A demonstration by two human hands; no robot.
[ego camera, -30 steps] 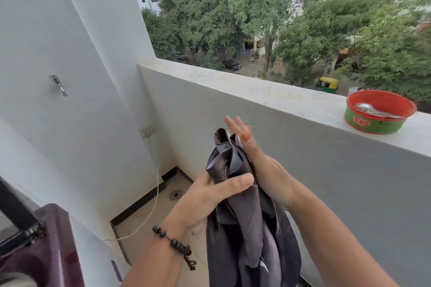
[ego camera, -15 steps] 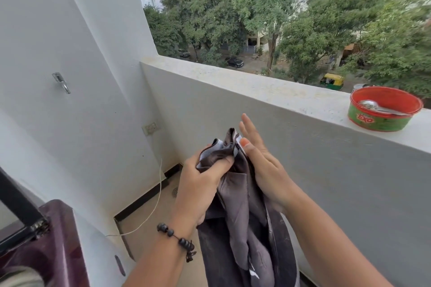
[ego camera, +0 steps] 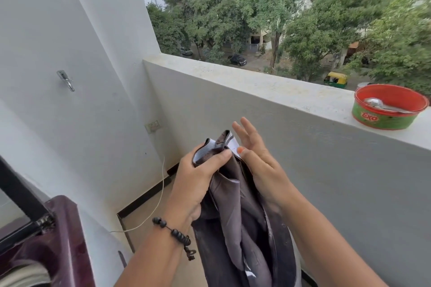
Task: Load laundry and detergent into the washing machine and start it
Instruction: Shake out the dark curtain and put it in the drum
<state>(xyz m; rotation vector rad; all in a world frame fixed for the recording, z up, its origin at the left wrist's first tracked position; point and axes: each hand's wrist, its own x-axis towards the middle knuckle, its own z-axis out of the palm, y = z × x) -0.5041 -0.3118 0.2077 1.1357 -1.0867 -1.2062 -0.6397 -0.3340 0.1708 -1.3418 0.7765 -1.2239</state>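
A dark grey garment (ego camera: 235, 214) with a pale lining hangs in front of me over the balcony floor. My left hand (ego camera: 198, 177), with a bead bracelet at the wrist, grips its bunched top edge. My right hand (ego camera: 258, 165) holds the same edge from the right, thumb pressed on the cloth and fingers straight. The maroon top of the washing machine (ego camera: 63, 240) shows at the lower left, its lid raised and some cloth inside.
A red and green tub (ego camera: 387, 109) with a metal spoon in it stands on the parapet ledge (ego camera: 256, 86) at the right. A wall hook (ego camera: 66, 80), a socket (ego camera: 152, 126) and a thin cord (ego camera: 161, 191) are on the left wall.
My left hand moved up from the garment's middle to grip its top edge. My right hand's fingers spread apart while its thumb came onto the cloth.
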